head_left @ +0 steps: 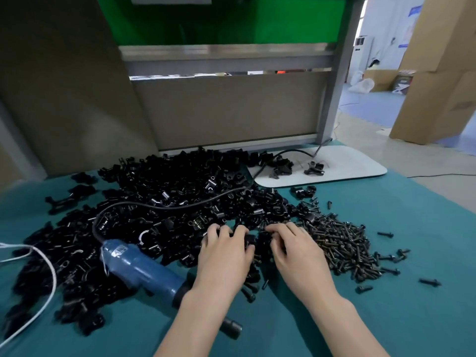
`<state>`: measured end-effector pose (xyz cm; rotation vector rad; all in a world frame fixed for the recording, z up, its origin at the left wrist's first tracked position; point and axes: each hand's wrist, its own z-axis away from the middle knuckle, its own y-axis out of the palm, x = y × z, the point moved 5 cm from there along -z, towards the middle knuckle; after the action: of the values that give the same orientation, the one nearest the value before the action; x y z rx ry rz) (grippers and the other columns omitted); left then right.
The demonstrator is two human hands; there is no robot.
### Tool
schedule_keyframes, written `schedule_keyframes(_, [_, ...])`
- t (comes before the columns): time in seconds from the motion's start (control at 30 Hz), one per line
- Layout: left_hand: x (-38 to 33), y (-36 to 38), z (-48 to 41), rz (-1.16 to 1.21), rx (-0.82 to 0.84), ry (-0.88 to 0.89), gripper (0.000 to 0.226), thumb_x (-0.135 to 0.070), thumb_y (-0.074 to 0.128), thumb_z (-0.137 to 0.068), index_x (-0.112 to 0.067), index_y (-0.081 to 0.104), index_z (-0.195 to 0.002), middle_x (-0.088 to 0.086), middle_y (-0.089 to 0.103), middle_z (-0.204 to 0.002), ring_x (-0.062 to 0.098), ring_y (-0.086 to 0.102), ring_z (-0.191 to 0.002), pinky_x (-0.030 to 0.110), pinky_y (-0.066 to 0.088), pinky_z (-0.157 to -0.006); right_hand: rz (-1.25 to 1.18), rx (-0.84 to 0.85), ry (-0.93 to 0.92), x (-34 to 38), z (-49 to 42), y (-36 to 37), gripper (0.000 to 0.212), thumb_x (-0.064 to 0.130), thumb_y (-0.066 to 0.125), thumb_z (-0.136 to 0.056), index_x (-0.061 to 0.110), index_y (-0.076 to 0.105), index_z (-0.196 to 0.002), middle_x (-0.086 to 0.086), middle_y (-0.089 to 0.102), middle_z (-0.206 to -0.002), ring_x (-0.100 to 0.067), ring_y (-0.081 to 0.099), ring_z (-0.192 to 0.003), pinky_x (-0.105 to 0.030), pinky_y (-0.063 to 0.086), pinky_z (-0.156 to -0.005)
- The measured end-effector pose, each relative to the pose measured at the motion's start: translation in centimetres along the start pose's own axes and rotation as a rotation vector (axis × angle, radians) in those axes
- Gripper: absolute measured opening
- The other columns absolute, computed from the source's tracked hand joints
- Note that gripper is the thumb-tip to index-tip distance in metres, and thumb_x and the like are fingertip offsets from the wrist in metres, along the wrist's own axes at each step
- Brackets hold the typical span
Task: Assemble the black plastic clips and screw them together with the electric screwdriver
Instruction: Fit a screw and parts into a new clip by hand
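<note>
Left hand (223, 256): fingers curled round black clip (249, 240) | right hand (296, 255): bent over parts, grip unclear | clip heap (164, 202): 11 o'clock of hands | screws (342, 249): 3 o'clock | electric screwdriver (141, 269): lying at 8 o'clock

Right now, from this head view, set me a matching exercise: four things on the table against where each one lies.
Things:
1 electric screwdriver
2 screw pile
3 white board
4 white cord

Places:
A far back, on the right
B left edge of the table
C just left of the left hand
D just right of the right hand

Pairs: 1-C; 2-D; 3-A; 4-B
</note>
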<state>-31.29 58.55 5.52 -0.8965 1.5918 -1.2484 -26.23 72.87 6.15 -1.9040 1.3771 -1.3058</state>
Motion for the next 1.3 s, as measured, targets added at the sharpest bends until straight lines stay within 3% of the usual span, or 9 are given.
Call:
schedule_keyframes(0.07, [0.1,-0.3,0.0,-0.03,-0.006,0.008,0.041,-0.051,0.036,-0.104,-0.03,0.042,-0.138,0.001,0.051,-0.138,0.028,0.027,-0.137,0.041,0.034,-0.109,-0.013,-0.105,-0.02,0.2,0.1,-0.5,0.021,0.013,0.061,-0.098,0.018,0.071,-0.115,0.006,0.064,-0.099,-0.019,0.057,-0.094,-0.032,0.05,-0.08])
schedule_keyframes(0.17, [0.0,-0.9,0.2,-0.068,-0.051,-0.006,0.041,-0.052,0.029,-0.104,-0.024,0.047,-0.129,0.001,0.059,-0.125,0.026,0.039,-0.122,0.039,0.039,-0.099,0.036,-0.155,0.053,-0.3,-0.1,-0.7,0.027,0.01,0.062,-0.096,0.014,0.07,-0.122,-0.004,0.065,-0.117,-0.028,0.058,-0.109,-0.044,0.049,-0.096])
schedule_keyframes(0.33, [0.0,-1.2,0.8,-0.034,-0.091,-0.038,0.038,-0.041,0.026,-0.103,-0.019,0.051,-0.122,0.003,0.063,-0.115,0.025,0.043,-0.114,0.038,0.041,-0.094,0.149,0.054,0.223,-1.8,-3.0,-0.2,0.05,0.031,0.045,-0.106,0.02,0.042,-0.155,-0.01,0.038,-0.16,-0.03,0.031,-0.149,-0.047,0.021,-0.125])
schedule_keyframes(0.5, [-0.7,-0.4,0.8,-0.059,-0.05,-0.035,0.046,-0.051,0.027,-0.103,-0.022,0.05,-0.131,0.008,0.055,-0.127,0.028,0.038,-0.125,0.043,0.037,-0.105,0.119,0.253,0.282,-2.5,-5.8,1.7,0.046,0.046,0.04,-0.107,0.025,0.05,-0.147,-0.004,0.044,-0.154,-0.032,0.039,-0.143,-0.055,0.016,-0.124])
schedule_keyframes(0.73, [-0.2,-0.8,0.4,0.015,-0.057,-0.017,0.038,-0.04,0.028,-0.107,-0.025,0.054,-0.131,0.004,0.059,-0.125,0.025,0.044,-0.121,0.039,0.035,-0.107,0.025,0.279,0.204,-3.7,-5.6,0.4,0.026,0.051,0.054,-0.101,0.027,0.064,-0.098,0.008,0.054,-0.101,-0.018,0.051,-0.103,-0.034,0.043,-0.085])
schedule_keyframes(0.87, [0.6,-1.7,0.4,0.19,-0.005,0.019,0.033,-0.037,0.033,-0.105,-0.026,0.059,-0.122,-0.004,0.063,-0.102,0.02,0.051,-0.107,0.034,0.043,-0.085,-0.054,0.233,0.18,-3.5,-6.4,-0.7,0.035,0.058,0.047,-0.101,0.028,0.062,-0.093,0.009,0.064,-0.082,-0.009,0.06,-0.073,-0.03,0.045,-0.059])
schedule_keyframes(1.03, [1.7,-2.5,0.0,0.417,0.032,0.005,0.023,-0.036,0.037,-0.105,-0.032,0.059,-0.106,-0.007,0.064,-0.074,0.01,0.048,-0.052,0.028,0.036,-0.049,-0.031,0.145,0.234,-5.2,-8.6,-0.3,0.039,0.041,0.046,-0.107,0.02,0.053,-0.139,-0.009,0.056,-0.137,-0.03,0.053,-0.122,-0.046,0.049,-0.097])
schedule_keyframes(1.2, [2.5,-3.1,-0.2,0.448,-0.02,-0.009,0.023,-0.035,0.036,-0.106,-0.028,0.058,-0.102,-0.009,0.055,-0.073,0.008,0.046,-0.053,0.027,0.035,-0.051,-0.086,0.331,0.266,-4.7,-11.6,2.8,0.069,0.061,0.04,-0.103,0.027,0.027,-0.162,-0.01,0.028,-0.167,-0.035,0.026,-0.152,-0.053,0.027,-0.122])
schedule_keyframes(1.3, [3.0,-3.2,-0.4,0.466,-0.019,-0.024,0.023,-0.037,0.037,-0.106,-0.029,0.057,-0.099,-0.009,0.058,-0.072,0.01,0.049,-0.055,0.032,0.041,-0.052,-0.103,0.447,0.223,-3.5,-12.9,4.7,0.072,0.069,0.045,-0.098,0.031,0.033,-0.159,-0.008,0.032,-0.165,-0.034,0.033,-0.15,-0.05,0.031,-0.12])
